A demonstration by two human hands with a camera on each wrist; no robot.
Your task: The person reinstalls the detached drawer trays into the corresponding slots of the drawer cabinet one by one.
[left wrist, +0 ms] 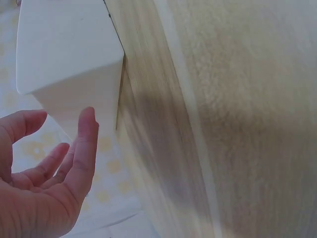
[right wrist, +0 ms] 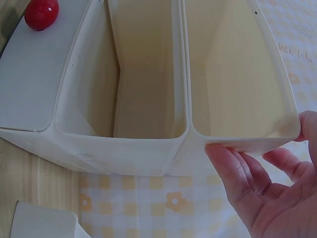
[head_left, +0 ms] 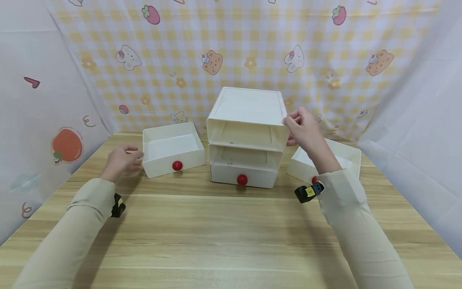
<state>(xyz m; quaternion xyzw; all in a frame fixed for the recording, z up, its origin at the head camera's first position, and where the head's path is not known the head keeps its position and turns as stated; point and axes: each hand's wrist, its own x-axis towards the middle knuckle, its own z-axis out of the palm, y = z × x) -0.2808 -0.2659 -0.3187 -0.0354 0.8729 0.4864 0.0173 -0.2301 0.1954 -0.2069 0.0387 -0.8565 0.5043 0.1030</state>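
Note:
A white drawer cabinet (head_left: 249, 105) of stacked tiers stands at the middle back. Its two upper bays are open at the front, and the bottom drawer (head_left: 223, 174) with a red knob sits in place. My right hand (head_left: 304, 129) grips the cabinet's upper right front corner, thumb at the top edge and fingers against the side wall (right wrist: 173, 153). A loose white drawer (head_left: 159, 165) with a red knob lies to the left. Beside its left end is my left hand (head_left: 122, 161), fingers loosely bent; in the left wrist view they hold nothing.
Another loose white drawer (head_left: 348, 152) with a red knob lies right of the cabinet, partly hidden behind my right forearm. Everything stands on a wood-grain table (head_left: 216, 228). A yellow checked cloth (head_left: 245, 48) hangs close behind, with white cloth at both sides.

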